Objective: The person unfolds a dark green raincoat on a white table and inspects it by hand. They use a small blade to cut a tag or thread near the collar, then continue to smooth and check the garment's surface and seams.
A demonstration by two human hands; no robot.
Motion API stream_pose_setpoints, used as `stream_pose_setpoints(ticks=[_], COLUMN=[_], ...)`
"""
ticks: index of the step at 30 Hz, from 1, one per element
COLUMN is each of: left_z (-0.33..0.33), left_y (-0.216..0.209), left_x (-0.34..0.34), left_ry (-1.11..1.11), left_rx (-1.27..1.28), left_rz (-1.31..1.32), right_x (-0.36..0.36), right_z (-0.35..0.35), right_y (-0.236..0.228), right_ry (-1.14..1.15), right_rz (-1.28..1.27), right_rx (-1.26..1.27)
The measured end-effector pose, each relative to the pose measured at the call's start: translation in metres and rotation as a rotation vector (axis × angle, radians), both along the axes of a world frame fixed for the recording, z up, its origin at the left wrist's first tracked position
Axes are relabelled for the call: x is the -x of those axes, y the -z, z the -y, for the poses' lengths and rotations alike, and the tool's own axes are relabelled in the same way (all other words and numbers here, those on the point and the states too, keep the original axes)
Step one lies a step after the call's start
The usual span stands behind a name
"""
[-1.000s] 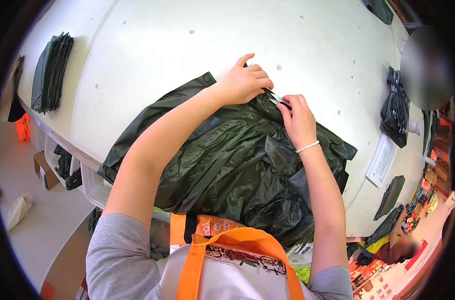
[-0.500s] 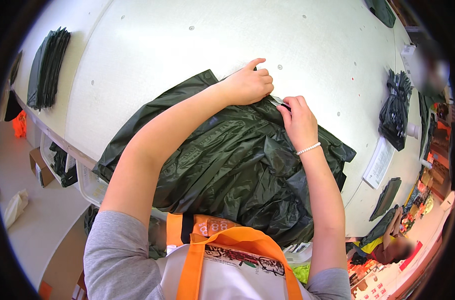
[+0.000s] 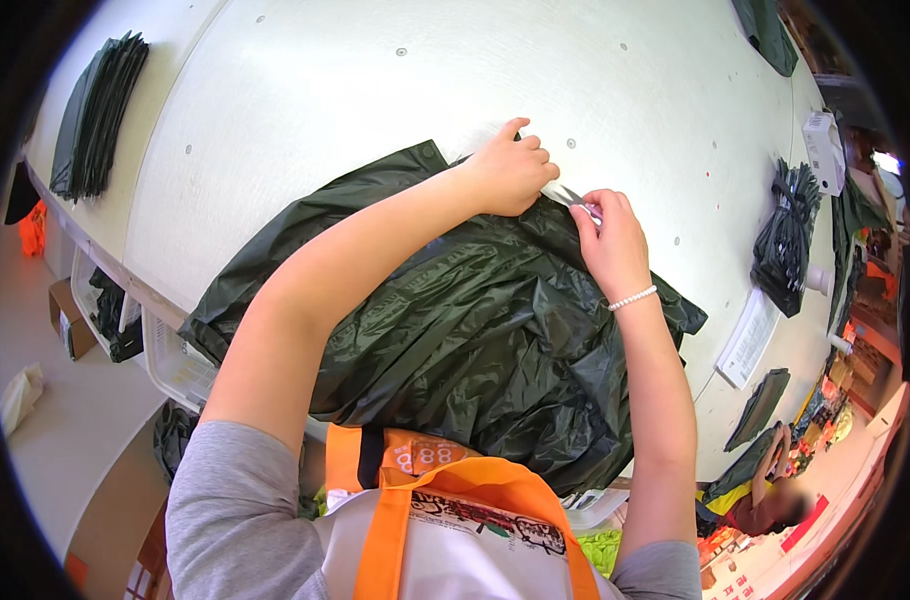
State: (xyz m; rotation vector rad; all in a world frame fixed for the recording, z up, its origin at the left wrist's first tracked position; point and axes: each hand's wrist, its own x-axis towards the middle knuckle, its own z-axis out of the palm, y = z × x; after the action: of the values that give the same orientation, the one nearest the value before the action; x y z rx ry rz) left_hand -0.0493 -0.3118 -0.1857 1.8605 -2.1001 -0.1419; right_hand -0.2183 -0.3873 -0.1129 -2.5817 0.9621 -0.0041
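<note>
A dark green, shiny garment (image 3: 465,320) of thin coated fabric lies crumpled across the near side of the white table and hangs toward my lap. At its far edge, my left hand (image 3: 510,175) is closed on the fabric, with the index finger raised; the pinched part is hidden under the fingers. Close on its right, my right hand (image 3: 613,238) holds a pair of small thread snips (image 3: 572,197) between thumb and fingers. The snips' silver blades point left toward the fabric edge by my left hand. Whether they touch the fabric I cannot tell.
Folded dark green pieces (image 3: 100,118) are stacked at the far left of the table (image 3: 305,110). On the right lie a tied dark bundle (image 3: 787,235), a white box (image 3: 824,152), a printed sheet (image 3: 747,338) and a folded dark piece (image 3: 758,410). A person (image 3: 770,500) sits beyond.
The snips' blades now show between my hands, where before they were mostly hidden. My right hand has shifted slightly right, and the left still grips the garment's edge.
</note>
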Motion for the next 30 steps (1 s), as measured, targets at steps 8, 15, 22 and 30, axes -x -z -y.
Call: stream_pose_setpoints(ticks=[8,15,22,30], left_z=[0.002,0.001,-0.006,-0.016], left_y=[-0.025,-0.021,-0.012,-0.008], left_x=[-0.025,-0.028,-0.022,-0.014], left_ry=[-0.017,0.001,0.034,-0.086], left_rx=[-0.385,-0.444,-0.415,-0.324], left_rz=[-0.575,-1.027,-1.321,-1.836], right_x=[0.007,-0.007,-0.018,-0.003], right_z=[-0.001,-0.022,-0.028,-0.012], right_y=[0.015,0.019,0.025,0.016], right_ry=[0.288,0.289,0.383,0.44], right_rz=[0.38,0.424,0.343,0.602], right_rx=[-0.459,-0.432,-0.38,-0.613])
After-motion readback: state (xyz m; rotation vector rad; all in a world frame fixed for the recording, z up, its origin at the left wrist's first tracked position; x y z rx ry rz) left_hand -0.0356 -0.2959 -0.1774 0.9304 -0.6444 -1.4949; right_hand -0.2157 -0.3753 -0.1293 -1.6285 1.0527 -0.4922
